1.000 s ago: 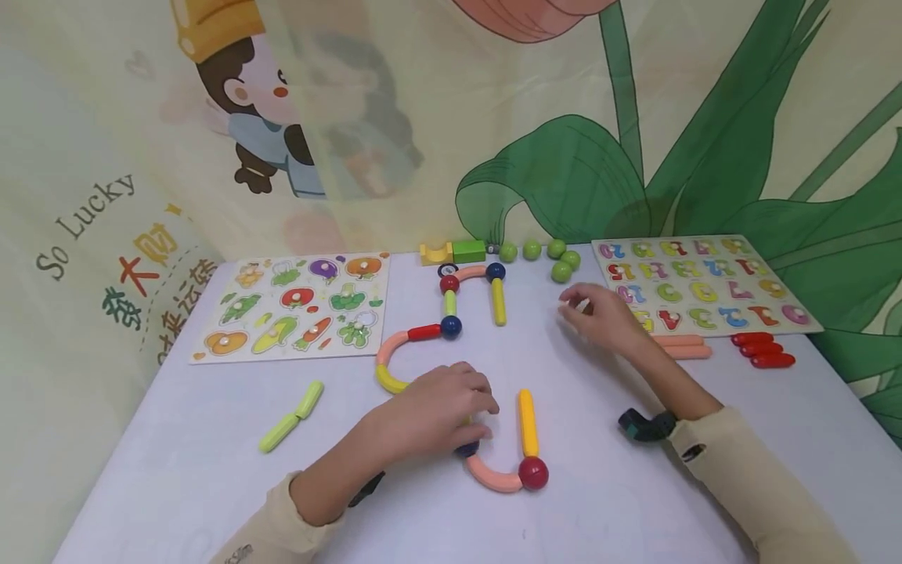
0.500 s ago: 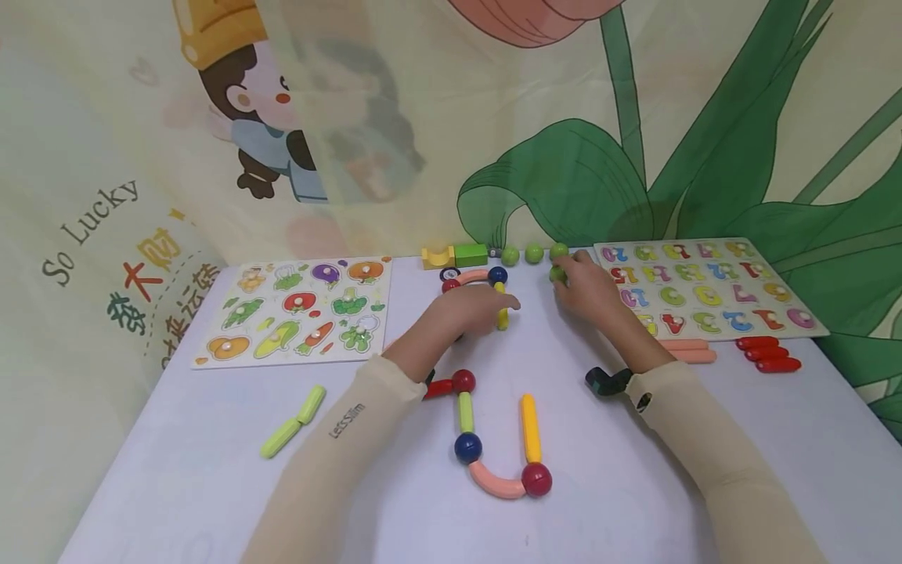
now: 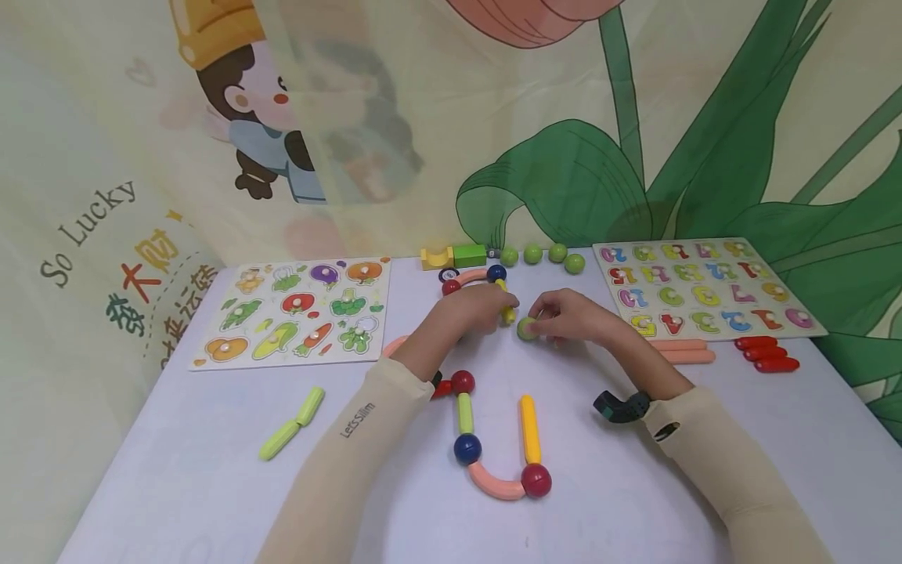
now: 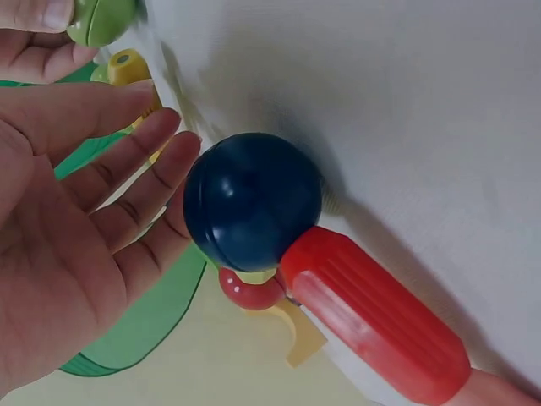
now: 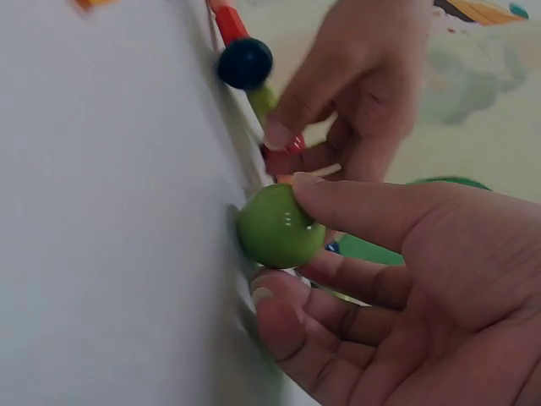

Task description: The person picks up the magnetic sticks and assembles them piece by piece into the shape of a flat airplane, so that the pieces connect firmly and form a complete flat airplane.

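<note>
My right hand point(image 3: 574, 315) pinches a glossy green ball point(image 5: 281, 227) between thumb and fingers, close over the table. Just left of it, my left hand point(image 3: 479, 307) has thumb and forefinger at the lower end of a yellow stick point(image 3: 508, 315), which runs up to a dark blue ball point(image 3: 496, 272). This stick is one end of a winding chain of balls and rods. In the left wrist view, another blue ball point(image 4: 254, 203) with a red rod point(image 4: 376, 317) sits beside the left fingertips. The left hand and forearm hide the chain's middle in the head view.
Several green balls point(image 3: 533, 254) line the back edge beside green and yellow blocks point(image 3: 469, 255). A vegetable puzzle board point(image 3: 282, 313) lies left, a number board point(image 3: 705, 286) right. Pink rods point(image 3: 683, 356), red rods point(image 3: 771, 365) and light green rods point(image 3: 292, 423) lie loose.
My left hand has gone from the chain's middle up to the yellow stick, whose lower end has swung slightly right. My right hand has picked up a green ball and brought it toward the stick.
</note>
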